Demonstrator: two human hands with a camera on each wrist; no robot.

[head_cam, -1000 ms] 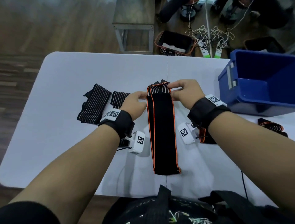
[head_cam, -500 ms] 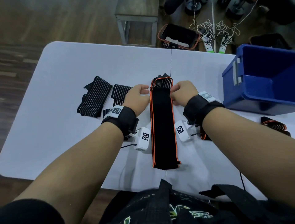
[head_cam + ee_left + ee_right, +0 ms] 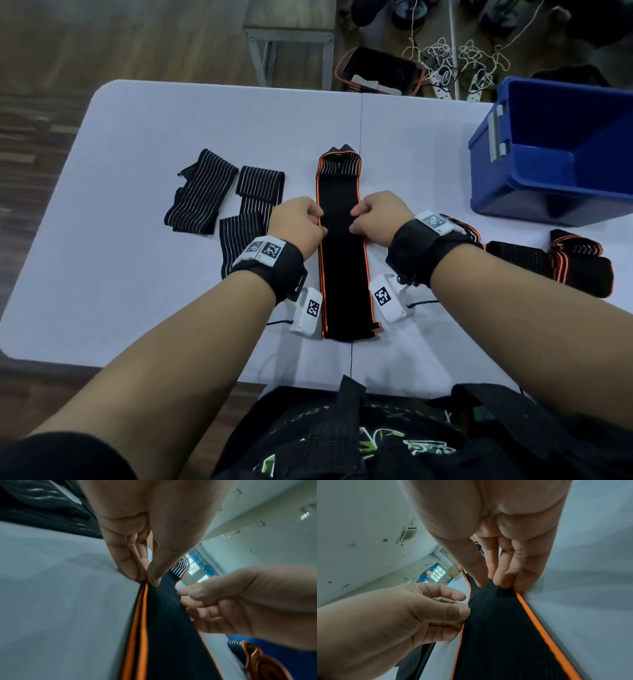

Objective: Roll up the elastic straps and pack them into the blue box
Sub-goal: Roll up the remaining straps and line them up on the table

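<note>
A long black elastic strap with orange edging (image 3: 344, 267) lies flat down the middle of the white table (image 3: 137, 240), its far end folded back to show white stripes. My left hand (image 3: 301, 228) pinches the strap's left edge (image 3: 142, 601) between thumb and fingers. My right hand (image 3: 375, 219) pinches the right edge (image 3: 537, 622) about level with it. Both hands sit roughly a third of the way down from the far end. The blue box (image 3: 561, 150) stands open at the table's right, beyond my right hand.
Several black straps with white stripes (image 3: 205, 192) lie left of my left hand. More black and orange straps (image 3: 575, 263) lie to the right, in front of the box. A black bag (image 3: 376, 438) sits at the near table edge. Baskets and cables lie on the floor beyond.
Both hands have slid toward me along the strap's edges, from its folded far end to about a third of the way down. The strap stays flat on the table.
</note>
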